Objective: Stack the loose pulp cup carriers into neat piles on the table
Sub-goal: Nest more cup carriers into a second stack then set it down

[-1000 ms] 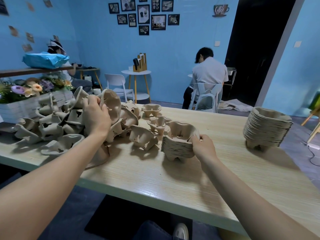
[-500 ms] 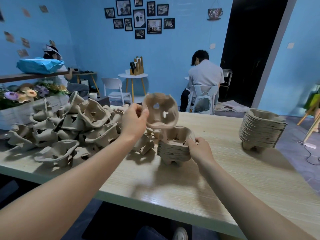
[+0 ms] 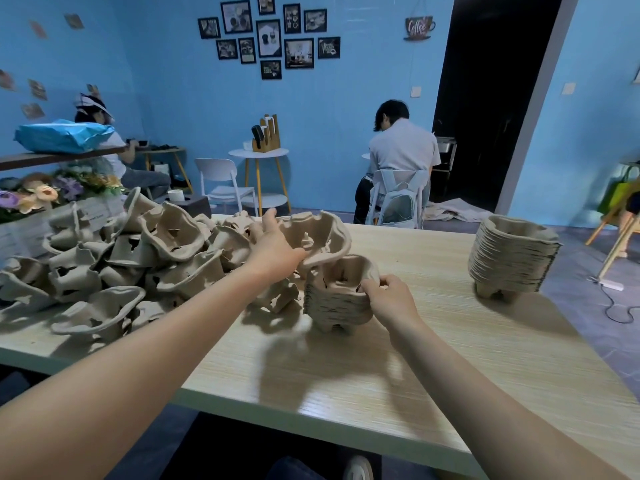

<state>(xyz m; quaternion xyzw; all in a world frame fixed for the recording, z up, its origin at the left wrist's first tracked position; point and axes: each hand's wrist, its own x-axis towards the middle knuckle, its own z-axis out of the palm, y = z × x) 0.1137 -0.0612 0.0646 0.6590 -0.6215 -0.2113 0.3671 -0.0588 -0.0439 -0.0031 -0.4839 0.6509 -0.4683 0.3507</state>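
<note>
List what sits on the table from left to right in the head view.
Heap of loose carriers → left hand gripping a single carrier → small stack held by the right hand → tall finished stack near the right end of the table.

A small café or coffee-shop room. On the blue wall hang a cup-shaped "Coffee" sign (image 3: pixel 419 27) and a cluster of framed coffee pictures (image 3: pixel 270 38). A round side table (image 3: pixel 258 153) and white chair (image 3: pixel 221 181) stand below. Pulp cup carriers (image 3: pixel 114 247) heap along the bench's (image 3: pixel 346 375) left edge.
</note>
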